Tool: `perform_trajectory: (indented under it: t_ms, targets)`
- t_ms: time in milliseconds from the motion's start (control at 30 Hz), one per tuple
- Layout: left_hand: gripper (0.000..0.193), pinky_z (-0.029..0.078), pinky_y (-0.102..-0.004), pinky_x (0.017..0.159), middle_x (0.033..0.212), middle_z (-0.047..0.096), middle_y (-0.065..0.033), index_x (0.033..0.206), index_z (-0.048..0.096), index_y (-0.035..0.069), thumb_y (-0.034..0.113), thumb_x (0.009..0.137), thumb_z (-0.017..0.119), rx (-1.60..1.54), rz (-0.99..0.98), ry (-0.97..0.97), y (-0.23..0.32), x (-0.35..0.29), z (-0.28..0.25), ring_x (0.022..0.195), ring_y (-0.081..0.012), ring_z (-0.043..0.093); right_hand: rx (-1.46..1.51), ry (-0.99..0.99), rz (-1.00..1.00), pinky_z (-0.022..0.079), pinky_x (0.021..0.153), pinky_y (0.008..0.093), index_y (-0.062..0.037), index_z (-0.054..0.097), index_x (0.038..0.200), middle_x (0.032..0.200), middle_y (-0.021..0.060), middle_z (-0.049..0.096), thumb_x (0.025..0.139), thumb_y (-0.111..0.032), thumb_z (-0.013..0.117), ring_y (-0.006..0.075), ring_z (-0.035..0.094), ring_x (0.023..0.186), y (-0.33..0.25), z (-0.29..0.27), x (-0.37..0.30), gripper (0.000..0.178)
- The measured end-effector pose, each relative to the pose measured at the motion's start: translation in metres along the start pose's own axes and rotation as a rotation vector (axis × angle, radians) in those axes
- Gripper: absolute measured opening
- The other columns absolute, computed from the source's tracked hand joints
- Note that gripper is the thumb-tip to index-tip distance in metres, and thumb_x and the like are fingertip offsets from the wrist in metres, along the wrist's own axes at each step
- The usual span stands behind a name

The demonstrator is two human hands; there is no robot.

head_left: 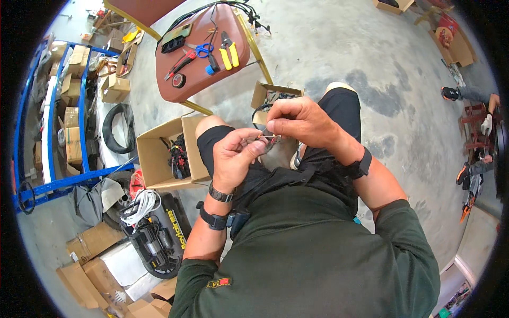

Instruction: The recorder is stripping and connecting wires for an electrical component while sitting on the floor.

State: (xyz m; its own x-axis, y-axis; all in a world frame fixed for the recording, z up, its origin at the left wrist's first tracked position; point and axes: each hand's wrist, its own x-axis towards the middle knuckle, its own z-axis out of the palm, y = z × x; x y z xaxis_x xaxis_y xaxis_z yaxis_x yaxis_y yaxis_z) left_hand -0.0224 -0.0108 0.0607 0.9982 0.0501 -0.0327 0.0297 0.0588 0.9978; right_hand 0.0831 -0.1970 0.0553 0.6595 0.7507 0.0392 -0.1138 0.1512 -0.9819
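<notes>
My left hand (237, 155) is closed above my lap, with thumb and fingers pinching thin wires (272, 140). The wires show a little red and orange along with a bare-looking pale end. Just to the right, my right hand (303, 124) is bent over them with thumb and forefinger pressed together at a thin dark strand. The fingers hide much of that strand, and its ends are too small to make out. Both hands are close together, a small gap apart.
Ahead, a brown chair seat (222, 79) bears yellow-handled pliers (229, 52), blue scissors (202, 50), a red-handled tool (181, 63), and a tape roll (179, 80). Cardboard boxes (151, 159) with cables flank my knees. Blue shelving (49, 122) stands left; another person's gloved hand (486, 125) shows far right.
</notes>
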Motion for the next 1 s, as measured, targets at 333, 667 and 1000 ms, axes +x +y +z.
perform_trajectory:
  t_ms: [333,667,1000]
  targets:
    - [0.013,0.045,-0.0201,0.051,0.084,0.066,-0.0095,0.102,0.063,-0.002,0.005,0.092,0.062,0.065,-0.049,0.016,0.005,-0.004,0.001,0.068,-0.0115,0.060,0.083,0.283,-0.074,0.044,0.057,0.0204,-0.0008,0.065,0.091,0.076,-0.0023,0.060,0.090,-0.015,0.064,0.0031,0.053,0.066,-0.014,-0.008,-0.016,0.014]
    - [0.013,0.044,-0.0188,0.051,0.082,0.067,-0.0072,0.102,0.063,-0.002,0.006,0.091,0.063,0.086,-0.103,0.037,0.003,-0.005,0.003,0.067,-0.0105,0.061,-0.159,0.147,-0.018,0.048,0.059,0.0245,0.0009,0.064,0.091,0.075,0.0017,0.062,0.090,-0.010,0.063,0.0061,0.057,0.067,-0.010,0.017,-0.031,0.011]
    - [0.010,0.044,-0.0180,0.054,0.080,0.067,-0.0041,0.098,0.064,0.000,0.006,0.090,0.065,-0.031,-0.073,0.016,-0.003,-0.005,0.009,0.065,-0.0068,0.059,0.053,0.202,0.019,0.046,0.057,0.0235,0.0010,0.064,0.088,0.073,0.0015,0.062,0.089,-0.009,0.064,0.0059,0.056,0.065,0.000,0.014,-0.033,0.010]
